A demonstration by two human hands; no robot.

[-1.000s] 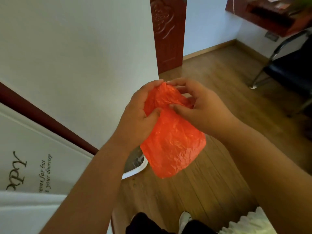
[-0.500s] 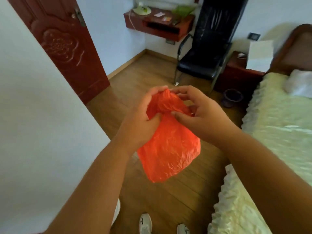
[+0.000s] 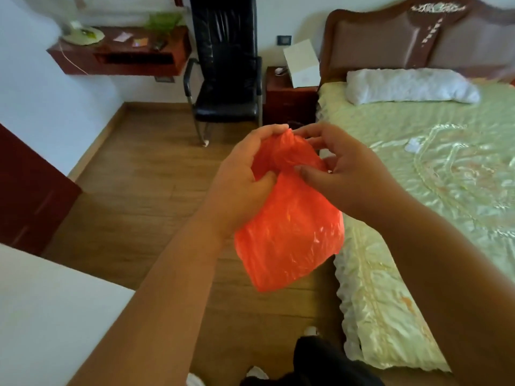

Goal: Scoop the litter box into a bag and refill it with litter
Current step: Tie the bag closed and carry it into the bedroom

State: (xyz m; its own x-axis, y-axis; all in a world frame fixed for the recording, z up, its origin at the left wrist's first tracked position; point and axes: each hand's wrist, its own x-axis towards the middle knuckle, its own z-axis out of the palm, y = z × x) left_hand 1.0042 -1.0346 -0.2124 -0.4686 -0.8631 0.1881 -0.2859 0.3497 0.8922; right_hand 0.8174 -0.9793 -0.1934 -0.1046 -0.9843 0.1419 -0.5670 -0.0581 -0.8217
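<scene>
Both hands are raised in front of the person at mid-frame, close together, each clamped on the upper edge of an orange plastic bag (image 3: 289,235).

Left hand (image 3: 239,179): the fingers curl over the top of the bag and the thumb presses into the plastic from the near side, pinching the gathered rim.

Right hand (image 3: 345,174): the thumb and fingertips pinch the opposite part of the rim; the remaining fingers are loosely curled above the bag.

Bag: crumpled, thin and translucent. Its top is bunched between the two hands. The body hangs free below them, touching nothing else. Whether it contains anything cannot be told.

Surroundings:
- Wooden floor (image 3: 145,174) below the bag.
- Bed (image 3: 446,168) with a pale green quilted cover to the right, with a white pillow (image 3: 409,86) near its brown headboard (image 3: 390,34).
- Black chair (image 3: 225,79) against the far wall, just beside a dark red nightstand (image 3: 287,104) that carries a white box (image 3: 302,64).
- Wall-mounted dark red shelf (image 3: 122,55) to the left of the chair, with small items on top.
- Dark red door (image 3: 30,190) at the left edge.
- White shoes (image 3: 256,373) and dark trousers visible at the bottom edge.
</scene>
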